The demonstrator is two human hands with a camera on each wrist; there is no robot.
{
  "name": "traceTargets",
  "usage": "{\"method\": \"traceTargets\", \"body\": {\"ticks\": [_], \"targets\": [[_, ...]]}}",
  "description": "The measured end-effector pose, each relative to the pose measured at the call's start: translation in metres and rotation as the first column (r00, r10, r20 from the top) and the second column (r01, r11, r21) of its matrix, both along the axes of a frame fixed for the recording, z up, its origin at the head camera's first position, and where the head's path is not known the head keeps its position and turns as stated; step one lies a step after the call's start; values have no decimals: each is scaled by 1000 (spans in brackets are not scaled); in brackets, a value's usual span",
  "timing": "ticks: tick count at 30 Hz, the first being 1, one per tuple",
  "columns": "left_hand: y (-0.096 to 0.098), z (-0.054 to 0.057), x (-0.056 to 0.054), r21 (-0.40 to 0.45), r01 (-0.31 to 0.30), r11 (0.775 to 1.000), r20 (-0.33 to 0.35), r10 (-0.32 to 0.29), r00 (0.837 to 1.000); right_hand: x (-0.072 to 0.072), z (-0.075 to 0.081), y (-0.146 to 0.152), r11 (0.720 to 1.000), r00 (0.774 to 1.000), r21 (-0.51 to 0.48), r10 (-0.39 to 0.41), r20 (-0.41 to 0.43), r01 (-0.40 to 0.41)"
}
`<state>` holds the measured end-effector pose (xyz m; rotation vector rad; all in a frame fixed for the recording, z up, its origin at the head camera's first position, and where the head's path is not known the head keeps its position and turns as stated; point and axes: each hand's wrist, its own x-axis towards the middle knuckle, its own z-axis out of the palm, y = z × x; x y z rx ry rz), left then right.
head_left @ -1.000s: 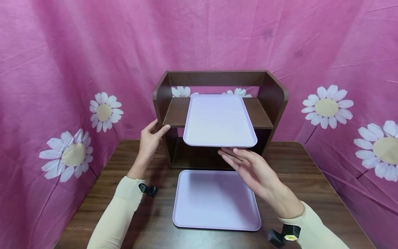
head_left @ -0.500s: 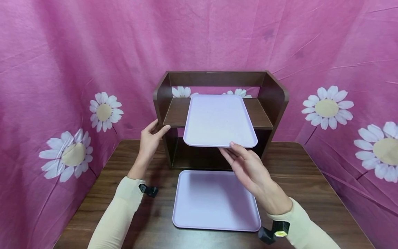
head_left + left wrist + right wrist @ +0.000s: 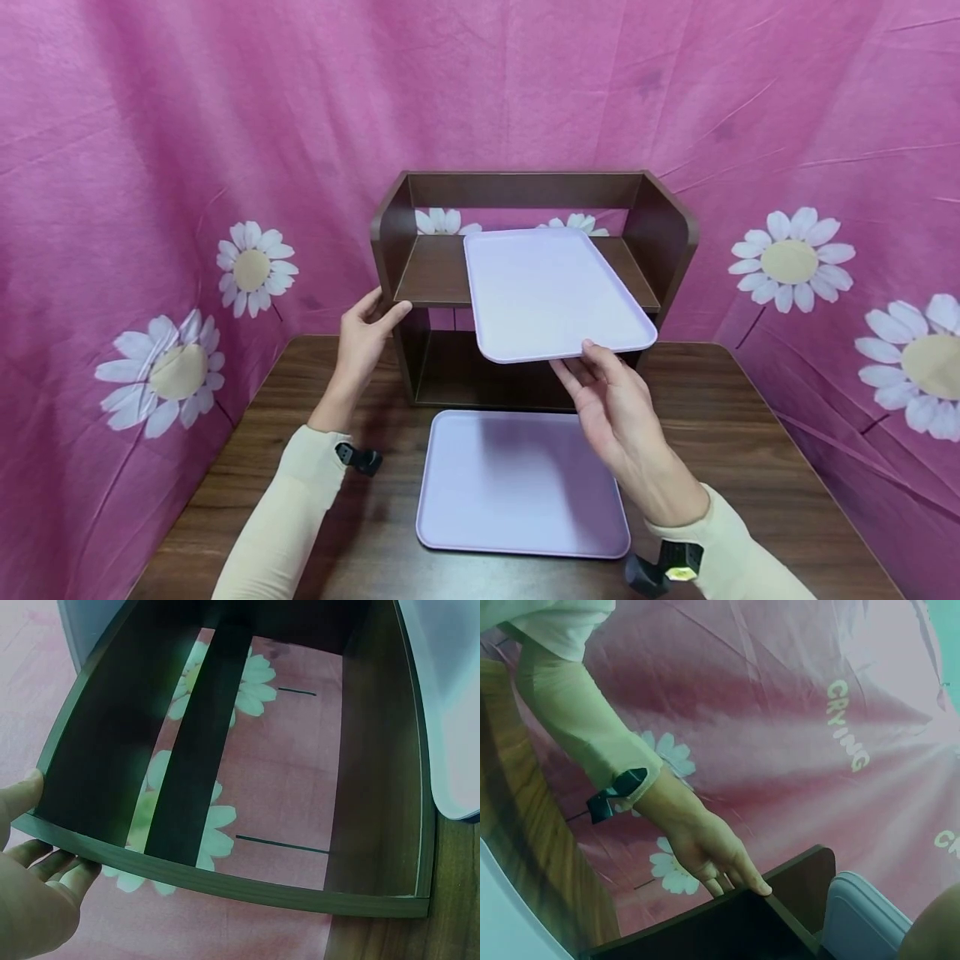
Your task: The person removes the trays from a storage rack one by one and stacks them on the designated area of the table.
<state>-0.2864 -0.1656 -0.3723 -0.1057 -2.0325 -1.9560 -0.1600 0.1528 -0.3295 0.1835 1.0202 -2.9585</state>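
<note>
A dark brown two-tier shelf point(image 3: 429, 271) stands at the back of the table. My left hand point(image 3: 360, 337) grips its left side at the middle board's height; in the left wrist view the thumb is inside and the fingers of the left hand point(image 3: 52, 892) are outside. With the right hand point(image 3: 618, 408) I pinch the front edge of a pale lilac tray point(image 3: 555, 292), thumb on top and fingers beneath. That tray sits skewed, its far end over the middle board and its near end jutting past the front. A second lilac tray point(image 3: 517, 492) lies flat on the table before the shelf.
The wooden table point(image 3: 720, 433) shows on both sides of the lower tray. A pink curtain point(image 3: 300, 100) with white daisies hangs behind and at both sides. The shelf's raised right side panel point(image 3: 660, 225) stands close to the upper tray.
My right hand has closed its thumb over the upper tray's front edge. The tray's near end has swung to the right. My left hand and the lower tray stay put.
</note>
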Motion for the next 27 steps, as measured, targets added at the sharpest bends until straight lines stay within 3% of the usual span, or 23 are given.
{"method": "traceTargets", "body": {"ticks": [9,27], "targets": [[0,1,0,7,0,1000,3,0,1000,-1,0,12,991,996,-99,-90,17,91],[0,0,-1,22,17,1000,16,-17,1000,0,-2,25,986,987,-141,-111,-115,94]]}}
